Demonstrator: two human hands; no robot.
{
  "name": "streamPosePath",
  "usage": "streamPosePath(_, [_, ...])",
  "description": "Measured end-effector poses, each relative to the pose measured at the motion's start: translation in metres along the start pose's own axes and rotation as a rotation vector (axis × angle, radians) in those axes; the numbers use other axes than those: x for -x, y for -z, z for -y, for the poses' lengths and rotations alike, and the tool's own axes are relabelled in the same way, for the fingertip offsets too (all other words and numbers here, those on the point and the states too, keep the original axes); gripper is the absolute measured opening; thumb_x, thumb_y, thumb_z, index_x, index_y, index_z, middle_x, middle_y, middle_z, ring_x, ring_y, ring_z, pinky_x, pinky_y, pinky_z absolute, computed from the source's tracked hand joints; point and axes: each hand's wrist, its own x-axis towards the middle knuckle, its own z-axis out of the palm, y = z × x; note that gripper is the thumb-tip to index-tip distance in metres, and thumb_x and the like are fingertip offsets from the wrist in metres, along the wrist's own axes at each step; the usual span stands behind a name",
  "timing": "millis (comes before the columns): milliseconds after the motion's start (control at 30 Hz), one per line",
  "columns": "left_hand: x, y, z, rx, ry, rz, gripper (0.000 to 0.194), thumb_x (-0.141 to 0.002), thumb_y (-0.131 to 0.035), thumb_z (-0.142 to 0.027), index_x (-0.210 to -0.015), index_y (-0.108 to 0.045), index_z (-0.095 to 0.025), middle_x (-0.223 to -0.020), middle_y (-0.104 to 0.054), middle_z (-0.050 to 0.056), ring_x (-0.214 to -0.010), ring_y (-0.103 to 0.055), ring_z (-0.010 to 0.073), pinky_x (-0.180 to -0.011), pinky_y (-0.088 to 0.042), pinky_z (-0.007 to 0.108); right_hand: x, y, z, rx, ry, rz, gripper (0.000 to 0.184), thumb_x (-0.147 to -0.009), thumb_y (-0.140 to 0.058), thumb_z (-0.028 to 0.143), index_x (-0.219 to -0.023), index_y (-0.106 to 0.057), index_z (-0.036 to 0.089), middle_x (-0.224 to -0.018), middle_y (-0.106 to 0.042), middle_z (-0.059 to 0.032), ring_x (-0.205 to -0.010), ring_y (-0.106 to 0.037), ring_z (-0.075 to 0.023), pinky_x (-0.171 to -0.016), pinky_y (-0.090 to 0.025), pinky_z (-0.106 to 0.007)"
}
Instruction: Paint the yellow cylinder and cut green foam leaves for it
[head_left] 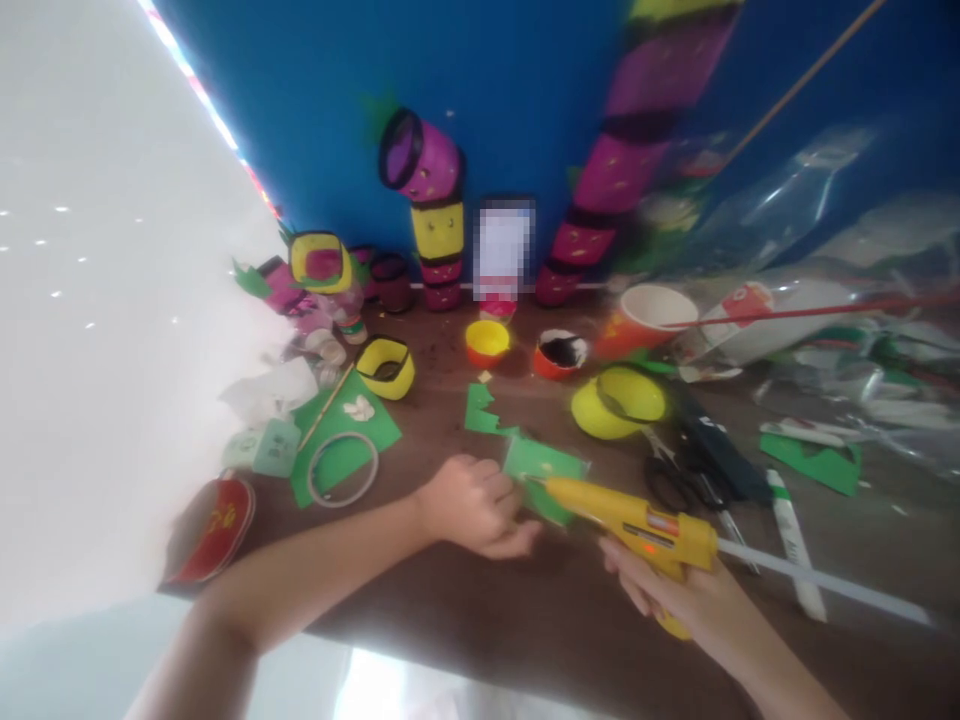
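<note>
My right hand [660, 590] is wrapped round the handle of a yellow hot glue gun [622, 507]. A long white glue stick [825, 580] sticks out of the gun's back end, and a small orange light glows on its side. The nozzle points left, close to the knuckles of my left hand [476, 505]. That hand is closed over the table, its fingers curled in; what they hold, if anything, is hidden. Under the nozzle lies a piece of green paper [544, 462], with a jagged green paper scrap [480, 410] just behind it.
Yellow cups [619, 402], black scissors [675, 480] and a white marker [795, 545] lie to the right. At the left are a tape ring [343, 470], green sheet [386, 430] and red pouch [214, 530]. Purple cup stacks [439, 240] stand against the blue wall. Plastic bags [862, 280] crowd the right.
</note>
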Motion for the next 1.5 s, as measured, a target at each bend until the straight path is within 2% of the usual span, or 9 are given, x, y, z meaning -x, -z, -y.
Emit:
streamPosePath(233, [-0.0018,0.001,0.0,0.009,0.007,-0.002,0.036,-0.082,-0.043,-0.042,-0.061,-0.057,-0.016,-0.046,-0.042,-0.001,-0.042,-0.041,0.0112,-0.04,-0.018,0.027,0.0007,-0.0019,0.0025,0.007,-0.026,-0.03,0.041,-0.069,-0.059,0.059,-0.058,-0.051,0.02,-0.04,-0.043,0.0049,-0.04,-0.04,-0.0099,-0.043,-0.032,-0.025])
streamPosePath(433, [0.0004,-0.001,-0.0003,-0.001,0.01,0.003,0.038,-0.083,-0.042,-0.042,-0.059,-0.055,-0.016,-0.046,-0.042,-0.001,-0.042,-0.042,0.0114,-0.04,-0.018,0.026,0.0008,-0.0022,0.0049,0.02,-0.015,-0.03,0.039,-0.069,-0.06,0.055,-0.055,-0.048,0.021,-0.04,-0.043,0.005,-0.042,-0.043,-0.0108,-0.049,-0.036,-0.025])
streamPosePath(733, [-0.0012,-0.0003,0.0006,0.02,-0.002,0.008,0.036,-0.083,-0.042,-0.04,-0.061,-0.058,-0.016,-0.047,-0.042,-0.001,-0.043,-0.041,0.0118,-0.04,-0.019,0.027,0.0002,-0.0019,0.0023,0.05,-0.027,-0.032,0.041,-0.069,-0.059,0.058,-0.055,-0.048,0.021,-0.041,-0.043,0.0045,-0.042,-0.042,-0.0109,-0.047,-0.035,-0.025])
streamPosePath(1033, [0.0007,-0.0021,0.0002,0.018,-0.007,0.024,0.038,-0.083,-0.043,-0.041,-0.055,-0.052,-0.017,-0.046,-0.043,-0.001,-0.043,-0.041,0.0113,-0.041,-0.019,0.026,0.0009,-0.0023,0.0026,0.044,-0.027,-0.034,0.038,-0.071,-0.06,0.053,-0.054,-0.047,0.021,-0.041,-0.042,0.0051,-0.041,-0.041,-0.0104,-0.045,-0.034,-0.025])
streamPosePath(1500, [0.0004,-0.002,-0.0012,0.031,-0.001,0.028,0.039,-0.083,-0.043,-0.04,-0.052,-0.047,-0.018,-0.046,-0.043,0.0,-0.042,-0.042,0.0117,-0.04,-0.019,0.025,0.0,-0.0012,-0.0047,0.121,-0.045,-0.053,0.043,-0.07,-0.057,0.059,-0.052,-0.042,0.022,-0.041,-0.041,0.0046,-0.041,-0.042,-0.0116,-0.046,-0.035,-0.026])
